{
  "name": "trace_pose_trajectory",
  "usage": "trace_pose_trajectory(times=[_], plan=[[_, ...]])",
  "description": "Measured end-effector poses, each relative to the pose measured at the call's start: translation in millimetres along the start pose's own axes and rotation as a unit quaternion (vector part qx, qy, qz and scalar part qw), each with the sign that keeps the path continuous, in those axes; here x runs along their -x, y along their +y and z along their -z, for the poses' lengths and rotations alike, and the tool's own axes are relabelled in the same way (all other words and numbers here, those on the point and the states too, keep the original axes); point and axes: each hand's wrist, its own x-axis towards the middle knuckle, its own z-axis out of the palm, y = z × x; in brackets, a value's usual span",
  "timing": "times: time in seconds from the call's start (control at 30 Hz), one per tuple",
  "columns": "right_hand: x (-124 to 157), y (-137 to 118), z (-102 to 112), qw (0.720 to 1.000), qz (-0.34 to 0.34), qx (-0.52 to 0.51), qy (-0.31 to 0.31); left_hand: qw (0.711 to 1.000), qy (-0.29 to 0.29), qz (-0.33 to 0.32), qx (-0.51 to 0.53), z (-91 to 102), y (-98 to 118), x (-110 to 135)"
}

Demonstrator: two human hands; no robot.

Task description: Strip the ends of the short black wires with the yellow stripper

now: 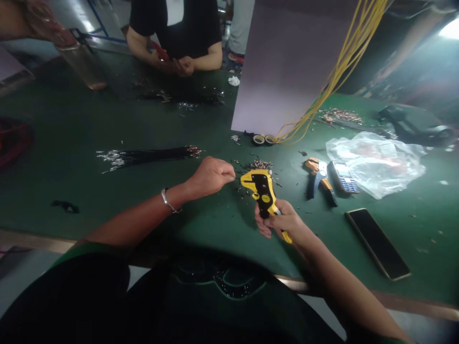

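Observation:
My right hand [281, 219] is wrapped round the handles of a yellow and black wire stripper [263, 193], whose jaws point up and to the left. Just left of those jaws, my left hand [212, 177] is closed in a pinch. Whatever sits between its fingertips is too small to make out. A heap of short cut-off bits [260, 165] lies behind the tool's head. To the left, a bundle of black wires [154, 154] rests flat, with silvery ends on one side and coppery ends on the other.
Right of me lie an orange and blue hand tool [318, 179], a keypad phone [344, 177], a plastic bag [380, 162] and a smartphone [377, 243]. Yellow wires [333, 81] hang beside a pale panel [283, 67], near two tape rolls [263, 139]. A co-worker's hands [182, 65] are across the table.

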Motion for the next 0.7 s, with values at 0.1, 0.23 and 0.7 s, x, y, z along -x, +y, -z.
trace_pose_trajectory(times=[0.1,0.23,0.7], plan=[[0.2,0.0,0.4,1.0,0.005,0.002,-0.012,1.0,-0.004,-0.002,0.015,-0.5,1.3,0.6],[0.0,-1.3,-0.3,1.0,0.006,-0.019,0.006,1.0,0.002,0.005,0.009,-1.0,3.4,1.1],[2.0,-4.5,7.1,0.999,-0.006,-0.016,-0.028,1.0,-0.003,-0.002,0.013,-1.1,3.1,1.2]])
